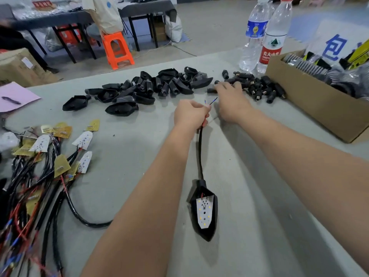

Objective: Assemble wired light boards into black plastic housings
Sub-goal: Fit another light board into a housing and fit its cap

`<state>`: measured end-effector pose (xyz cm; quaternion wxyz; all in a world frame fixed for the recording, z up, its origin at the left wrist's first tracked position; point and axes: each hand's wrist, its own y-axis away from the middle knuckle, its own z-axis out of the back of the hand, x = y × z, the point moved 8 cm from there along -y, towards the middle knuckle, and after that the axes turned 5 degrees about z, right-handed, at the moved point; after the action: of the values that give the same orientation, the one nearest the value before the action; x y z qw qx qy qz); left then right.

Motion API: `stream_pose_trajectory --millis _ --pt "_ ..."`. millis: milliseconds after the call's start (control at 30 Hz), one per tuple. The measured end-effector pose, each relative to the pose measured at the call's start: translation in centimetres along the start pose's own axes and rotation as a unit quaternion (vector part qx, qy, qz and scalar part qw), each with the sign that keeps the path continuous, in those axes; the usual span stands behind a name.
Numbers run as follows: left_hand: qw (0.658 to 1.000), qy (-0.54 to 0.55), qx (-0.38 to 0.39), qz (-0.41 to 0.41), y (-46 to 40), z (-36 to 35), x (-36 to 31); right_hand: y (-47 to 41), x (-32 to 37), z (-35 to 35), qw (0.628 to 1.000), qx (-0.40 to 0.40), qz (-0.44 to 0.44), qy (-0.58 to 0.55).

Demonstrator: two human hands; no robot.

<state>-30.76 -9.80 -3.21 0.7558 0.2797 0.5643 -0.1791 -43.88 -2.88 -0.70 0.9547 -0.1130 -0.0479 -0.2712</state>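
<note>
bright, even light | soft shadows | edges warped (wide-angle) | left corner blurred

White light board (pixel 204 211) seated in black housing (pixel 205 230) on table, cable (pixel 200 154) trailing upward — loose housings (pixel 139 90) piled beyond

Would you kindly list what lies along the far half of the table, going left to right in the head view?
Pink paper with a black pen → pile of empty black housings → right hand → pile of small black connectors → cardboard box.
</note>
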Motion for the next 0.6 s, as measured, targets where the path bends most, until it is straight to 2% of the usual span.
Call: stream_pose_trajectory --millis 133,233,367,500,600 --pt "0.999 -0.024 -0.013 0.027 -1.3 -0.5 0.5 -2.0 0.2 -0.9 0.996 0.022 0.033 0.082" --pt "0.996 0.057 -0.008 0.062 -1.3 -0.7 1.1 -2.9 0.1 0.0 0.993 -0.005 0.012 0.117" --pt "0.998 0.028 0.018 0.052 0.3 0.0 0.9 -2.8 -0.9 0.3 0.995 -0.006 -0.041 0.093" --pt "0.993 0.03 0.093 0.058 3.5 0.5 1.0 -2.0 -0.9 1.0 0.996 0.004 -0.004 0.09" --pt "0.992 0.015 0.11 0.053 5.8 2.0 1.8 0.4 -0.6 1.6 0.999 -0.035 -0.017 0.008"
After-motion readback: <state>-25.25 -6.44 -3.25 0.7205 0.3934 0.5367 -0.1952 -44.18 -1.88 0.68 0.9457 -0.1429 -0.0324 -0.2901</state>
